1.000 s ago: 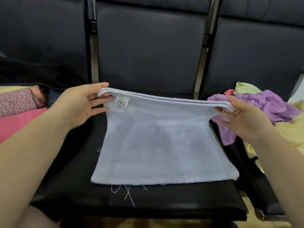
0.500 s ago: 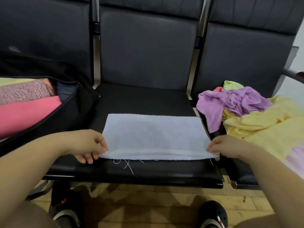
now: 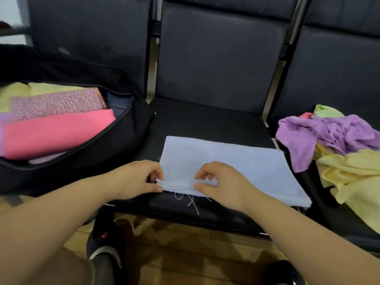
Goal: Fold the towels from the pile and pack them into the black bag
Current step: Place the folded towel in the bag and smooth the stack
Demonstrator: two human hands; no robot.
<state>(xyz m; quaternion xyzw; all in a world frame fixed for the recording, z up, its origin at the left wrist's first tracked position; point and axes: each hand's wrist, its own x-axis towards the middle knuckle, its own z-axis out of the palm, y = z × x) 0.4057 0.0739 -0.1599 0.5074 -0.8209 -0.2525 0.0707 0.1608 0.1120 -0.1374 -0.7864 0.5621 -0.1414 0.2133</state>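
Row of black padded seats [image 3: 213, 64] across the whole frame, backs filling the top. At left centre, open black fabric bag [image 3: 115, 149] holding folded towels: pink [image 3: 55, 130], speckled pink and pale yellow behind it. At right edge, loose pile of unfolded towels [image 3: 341, 153], crumpled purple over yellow. In the lower centre, pale blue terry towel [image 3: 226, 167] flat on the middle seat, folded into a wide rectangle, loose threads trailing off its near edge.

Changed within the last second: far edge brought down onto the near edge, halving the cloth; then right hand [image 3: 222, 186] slid from the right corner to just beside the left hand.

Left hand [image 3: 135, 179] pinching the stacked layers at the near-left corner, thumb and fingers closed on the edge. Right hand with thumb and fingertips curled onto the same near edge, apparently pinching it.

Probably set up for a sideways fold next; bagging not yet begun, pile far from finished.
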